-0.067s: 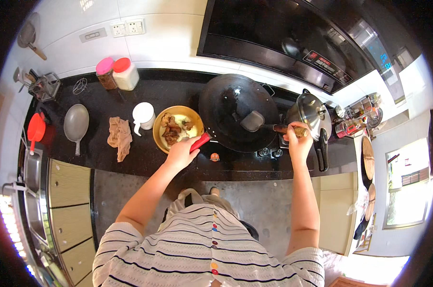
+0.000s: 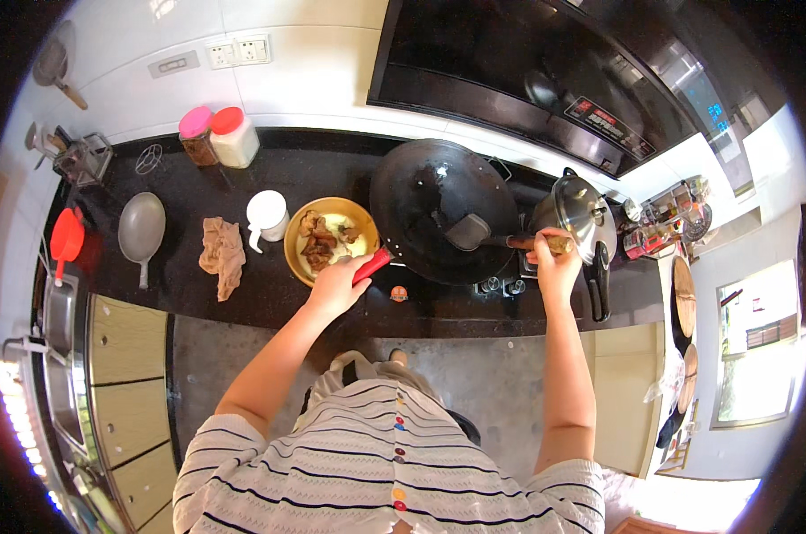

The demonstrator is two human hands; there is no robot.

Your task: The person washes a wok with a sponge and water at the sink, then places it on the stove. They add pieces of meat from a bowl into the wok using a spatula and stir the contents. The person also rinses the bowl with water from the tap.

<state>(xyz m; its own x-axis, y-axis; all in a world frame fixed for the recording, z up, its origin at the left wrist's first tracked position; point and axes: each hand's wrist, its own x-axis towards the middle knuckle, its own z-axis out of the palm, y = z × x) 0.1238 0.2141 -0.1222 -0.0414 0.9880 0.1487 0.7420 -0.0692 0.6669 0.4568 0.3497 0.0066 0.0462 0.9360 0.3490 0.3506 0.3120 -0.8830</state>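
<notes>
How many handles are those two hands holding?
2. The left hand grips the red handle at the lower left of the wok; the right hand grips the spatula by its handle, over the wok's right side.

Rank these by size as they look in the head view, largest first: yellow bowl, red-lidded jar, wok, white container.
1. Wok
2. Yellow bowl
3. White container and red-lidded jar: too alike in size to rank against each other.
</notes>
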